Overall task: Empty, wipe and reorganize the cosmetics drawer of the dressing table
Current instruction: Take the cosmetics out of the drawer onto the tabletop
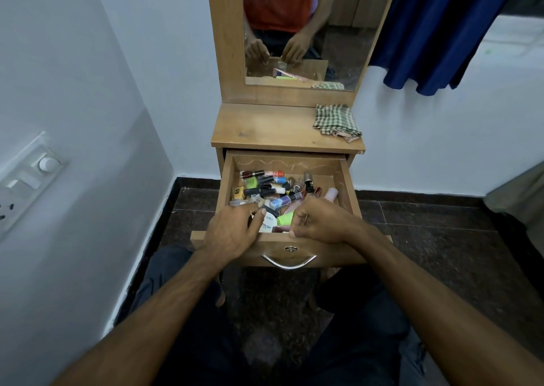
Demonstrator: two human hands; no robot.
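Grip status: both hands reach into the open wooden drawer; left hand curls over a white polish bottle, right hand curled, contents unclear. We judge emptying just begun; next, lift cosmetics onto the wooden surface.

You get soft, even indoor light with faint shadows. The wide lens bends the pale blue walls at the edges; the dark speckled floor looks dim and slightly soft.
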